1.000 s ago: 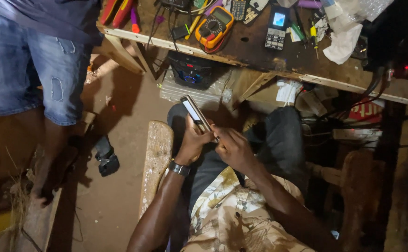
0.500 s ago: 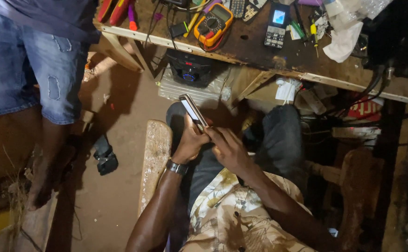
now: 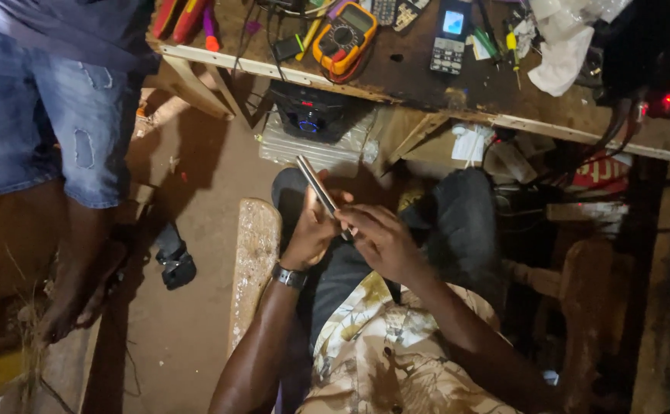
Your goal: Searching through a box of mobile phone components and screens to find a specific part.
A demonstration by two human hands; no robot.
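Both my hands hold a thin, flat phone (image 3: 316,184) edge-on above my lap. My left hand (image 3: 310,234), with a dark watch on its wrist, grips it from the left and below. My right hand (image 3: 381,241) closes over its lower end from the right. The phone tilts up toward the upper left, and its lower part is hidden between my fingers. I sit in dark trousers and a patterned shirt.
A wooden workbench (image 3: 504,103) runs across the top with an orange multimeter (image 3: 343,37), a keypad phone (image 3: 450,34), screwdrivers and a white rag. A dark speaker (image 3: 312,115) sits under it. Another person in denim shorts (image 3: 51,115) stands barefoot at left. A plank (image 3: 252,261) lies beside my leg.
My hands stay on the phone, shifting only slightly; the view has tilted a little. The standing person has barely moved.
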